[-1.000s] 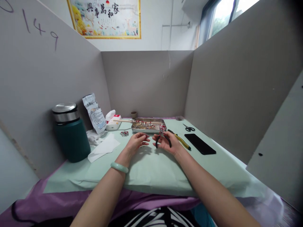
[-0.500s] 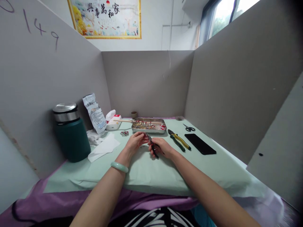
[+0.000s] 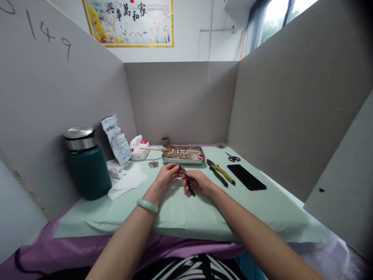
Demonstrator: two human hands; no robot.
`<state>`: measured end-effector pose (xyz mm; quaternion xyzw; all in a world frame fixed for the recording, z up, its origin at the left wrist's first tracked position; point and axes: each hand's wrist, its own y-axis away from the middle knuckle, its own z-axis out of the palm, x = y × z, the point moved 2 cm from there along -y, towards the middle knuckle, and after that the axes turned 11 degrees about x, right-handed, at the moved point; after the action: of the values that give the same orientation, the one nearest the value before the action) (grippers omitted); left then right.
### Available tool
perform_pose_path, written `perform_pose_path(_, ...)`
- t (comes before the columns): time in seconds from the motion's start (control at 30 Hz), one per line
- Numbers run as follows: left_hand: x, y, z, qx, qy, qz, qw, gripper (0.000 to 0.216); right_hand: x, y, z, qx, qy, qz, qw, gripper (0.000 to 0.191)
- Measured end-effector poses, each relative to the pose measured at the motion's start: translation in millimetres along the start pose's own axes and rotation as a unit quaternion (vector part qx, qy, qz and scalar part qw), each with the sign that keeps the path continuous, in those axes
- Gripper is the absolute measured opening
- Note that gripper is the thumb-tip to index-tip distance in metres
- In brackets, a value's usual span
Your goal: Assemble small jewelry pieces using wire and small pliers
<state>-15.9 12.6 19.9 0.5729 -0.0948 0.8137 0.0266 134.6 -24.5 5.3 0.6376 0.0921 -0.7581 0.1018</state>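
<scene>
My right hand (image 3: pixel 199 182) is closed around black-handled pliers (image 3: pixel 190 186), whose metal jaws point up and to the left. The jaw tips reach the fingertips of my left hand (image 3: pixel 169 174). Those fingers are pinched together on something too small to make out. A pale green bangle (image 3: pixel 147 205) circles my left wrist. Just beyond both hands stands a metal tray (image 3: pixel 183 160) holding red and gold beads, with a wooden stick (image 3: pixel 151 148) laid across it. A small pile of red and silver beadwork (image 3: pixel 153 164) lies left of the tray.
On the right are yellow-and-green pliers (image 3: pixel 220 173), scissors (image 3: pixel 233 158) and a black phone (image 3: pixel 246 177). A dark green flask (image 3: pixel 89 171), a foil pouch (image 3: pixel 117 140), a tissue pack (image 3: pixel 140 152) and white paper (image 3: pixel 128 182) occupy the left. Grey partitions (image 3: pixel 180 101) enclose the table.
Almost nothing differs. The pliers and both hands keep their place, with only a slight shift of the jaws at the left fingertips. The camera view has tipped very slightly.
</scene>
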Motion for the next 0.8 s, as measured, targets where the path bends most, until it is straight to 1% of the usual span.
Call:
perform_pose_path(0.2, 0, -2, -1, 0.005, -0.017, 0.026, 1.0, 0.026, -4, 4, 2, 0.001, 0.004, 0.004, 1.0, 0.023)
perform_pose_path(0.47, 5, -1, 0, 0.07, -0.08, 0.072, 0.992, 0.03, -3, 3, -1, 0.009, 0.011, -0.005, 1.0, 0.023)
perform_pose_path(0.67, 10, 1, 2, 0.091, -0.126, 0.097, 0.983, 0.03, -5, 3, 0, 0.034, 0.027, -0.023, 0.999, 0.023)
perform_pose_path(0.8, 11, 1, 2, 0.097, -0.131, 0.116, 0.98, 0.025, -6, 3, 0, 0.046, 0.04, -0.03, 0.998, 0.022)
